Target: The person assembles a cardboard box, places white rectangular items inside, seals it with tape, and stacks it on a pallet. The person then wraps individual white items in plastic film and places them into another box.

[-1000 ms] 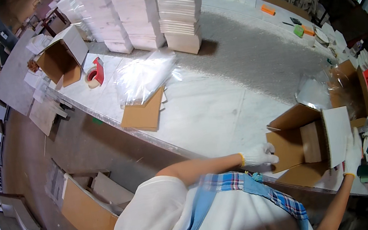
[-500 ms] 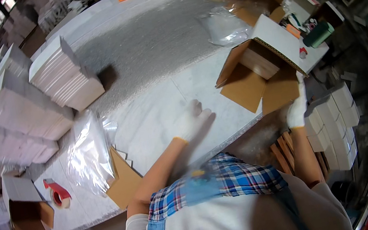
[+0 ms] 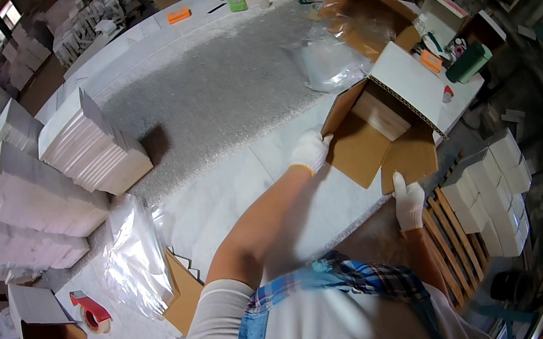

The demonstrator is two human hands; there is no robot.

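A cardboard box (image 3: 409, 83), white outside and brown inside, lies at the right of the table with its open end and spread flaps toward me. Inside it sits a stack of white slabs (image 3: 382, 115). My left hand (image 3: 312, 151), in a white glove, grips the edge of the box's left flap. Lower down, my gloved right hand (image 3: 410, 203) holds the near edge of the lower right flap (image 3: 410, 163), thumb on top and fingers partly hidden.
Tall stacks of white slabs (image 3: 92, 143) stand at the left. Near them lie clear plastic bags (image 3: 135, 259), a red tape dispenser (image 3: 91, 312) and another open box (image 3: 49, 332). Behind the box are a plastic bag (image 3: 334, 60) and a brown carton (image 3: 371, 14). White blocks (image 3: 490, 193) stand on a pallet.
My left hand has moved right from the bare tabletop onto the box's left flap. The right hand has shifted from the box's right side to the near flap.
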